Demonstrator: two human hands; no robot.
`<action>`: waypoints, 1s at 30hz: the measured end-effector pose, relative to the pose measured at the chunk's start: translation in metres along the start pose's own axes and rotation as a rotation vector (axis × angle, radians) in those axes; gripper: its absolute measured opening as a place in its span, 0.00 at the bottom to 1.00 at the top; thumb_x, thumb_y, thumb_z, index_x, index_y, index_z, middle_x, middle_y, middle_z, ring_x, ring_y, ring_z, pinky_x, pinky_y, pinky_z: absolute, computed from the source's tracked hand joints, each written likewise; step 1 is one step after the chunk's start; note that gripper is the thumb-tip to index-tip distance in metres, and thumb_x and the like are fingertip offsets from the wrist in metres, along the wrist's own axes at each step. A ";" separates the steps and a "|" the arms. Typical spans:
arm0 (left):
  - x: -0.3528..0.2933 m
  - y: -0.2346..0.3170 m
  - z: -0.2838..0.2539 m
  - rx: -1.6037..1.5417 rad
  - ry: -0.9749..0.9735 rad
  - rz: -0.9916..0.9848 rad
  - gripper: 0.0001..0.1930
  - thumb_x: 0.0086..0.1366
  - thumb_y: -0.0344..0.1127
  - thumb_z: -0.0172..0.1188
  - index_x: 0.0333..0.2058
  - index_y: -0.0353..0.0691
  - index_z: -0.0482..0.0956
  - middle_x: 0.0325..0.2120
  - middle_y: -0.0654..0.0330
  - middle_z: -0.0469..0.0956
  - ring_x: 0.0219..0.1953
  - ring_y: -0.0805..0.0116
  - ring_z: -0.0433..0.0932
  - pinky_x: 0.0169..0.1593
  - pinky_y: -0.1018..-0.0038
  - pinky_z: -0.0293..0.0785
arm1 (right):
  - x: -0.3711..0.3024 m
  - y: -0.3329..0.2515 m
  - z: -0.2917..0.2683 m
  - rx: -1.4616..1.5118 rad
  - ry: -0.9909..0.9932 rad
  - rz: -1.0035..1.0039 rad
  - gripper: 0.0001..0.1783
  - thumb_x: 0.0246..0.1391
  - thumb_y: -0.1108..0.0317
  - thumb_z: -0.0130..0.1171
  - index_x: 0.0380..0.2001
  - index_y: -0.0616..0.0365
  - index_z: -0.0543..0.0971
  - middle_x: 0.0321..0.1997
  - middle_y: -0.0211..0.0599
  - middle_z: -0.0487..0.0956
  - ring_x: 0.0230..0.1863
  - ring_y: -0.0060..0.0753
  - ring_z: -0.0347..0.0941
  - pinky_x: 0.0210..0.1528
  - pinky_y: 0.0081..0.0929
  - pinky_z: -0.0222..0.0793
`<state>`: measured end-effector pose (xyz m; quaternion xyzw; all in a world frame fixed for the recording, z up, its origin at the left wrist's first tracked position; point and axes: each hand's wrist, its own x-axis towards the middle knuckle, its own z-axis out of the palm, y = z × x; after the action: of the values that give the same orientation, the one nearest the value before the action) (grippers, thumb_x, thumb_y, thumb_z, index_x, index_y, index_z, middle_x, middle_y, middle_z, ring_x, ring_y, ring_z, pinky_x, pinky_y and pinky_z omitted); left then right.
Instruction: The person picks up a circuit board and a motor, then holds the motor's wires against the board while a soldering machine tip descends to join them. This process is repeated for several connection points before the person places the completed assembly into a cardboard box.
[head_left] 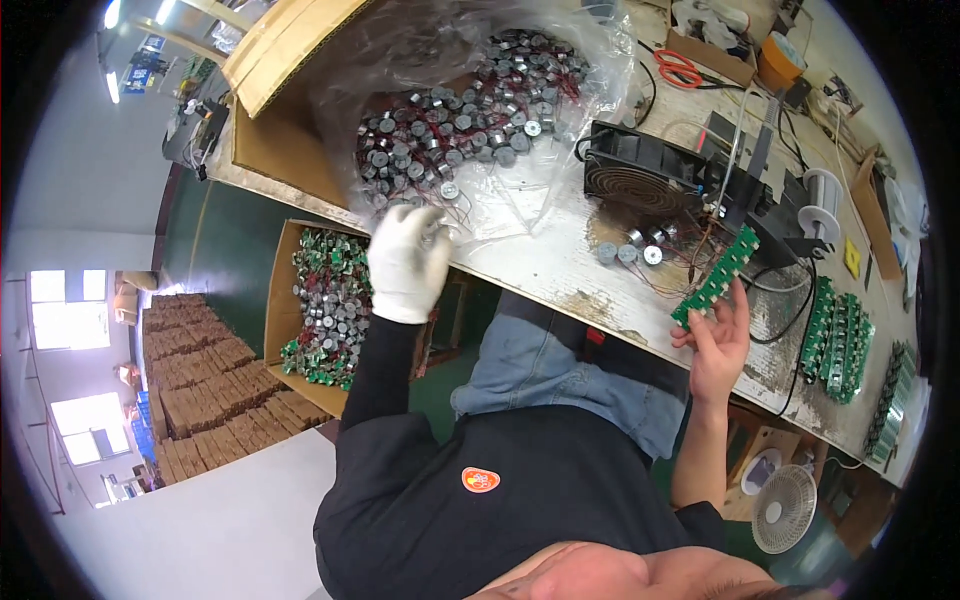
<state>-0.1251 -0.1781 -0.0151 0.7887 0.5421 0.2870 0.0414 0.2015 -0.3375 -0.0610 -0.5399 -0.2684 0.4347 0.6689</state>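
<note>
My left hand (406,265), in a white glove, is at the table's front edge beside a pile of small round metal parts with red wires (435,135). Its fingers are curled together; what is between them is too hidden to name. The pile lies on a clear plastic bag (520,205) that spills from a cardboard box. Bare and raised over the front edge, my right hand (718,350) grips a long green circuit board strip (718,277) by its lower part, tilted up to the right. Several loose round parts (628,253) lie left of the strip.
A black fan (640,165) and a solder spool (822,200) stand beyond the strip. More green board strips (838,340) lie at the right. Red-handled scissors (678,68) rest at the back. Below the table's left edge stands an open carton (285,330) of wired boards.
</note>
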 end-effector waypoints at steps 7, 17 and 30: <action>0.004 -0.027 -0.006 0.184 -0.239 -0.090 0.16 0.52 0.41 0.65 0.37 0.39 0.78 0.29 0.50 0.76 0.34 0.50 0.77 0.38 0.62 0.73 | 0.000 0.002 -0.001 -0.028 0.013 -0.015 0.38 0.53 0.84 0.54 0.66 0.62 0.53 0.45 0.45 0.74 0.28 0.29 0.76 0.25 0.21 0.75; -0.009 0.003 0.029 -0.014 -0.160 -0.194 0.11 0.54 0.38 0.63 0.30 0.37 0.74 0.25 0.50 0.77 0.30 0.50 0.78 0.34 0.62 0.73 | 0.000 0.003 -0.002 -0.017 0.001 -0.023 0.38 0.53 0.84 0.54 0.66 0.62 0.53 0.45 0.45 0.74 0.28 0.29 0.76 0.25 0.21 0.75; -0.004 0.043 0.052 -1.111 -0.080 -0.540 0.09 0.57 0.28 0.64 0.31 0.32 0.72 0.21 0.59 0.77 0.19 0.79 0.70 0.23 0.84 0.64 | 0.000 0.003 -0.002 -0.023 -0.002 -0.032 0.38 0.53 0.84 0.55 0.65 0.64 0.53 0.46 0.45 0.73 0.28 0.28 0.77 0.26 0.21 0.76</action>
<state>-0.0648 -0.1868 -0.0437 0.4946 0.4900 0.4759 0.5374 0.2026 -0.3386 -0.0641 -0.5430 -0.2827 0.4214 0.6691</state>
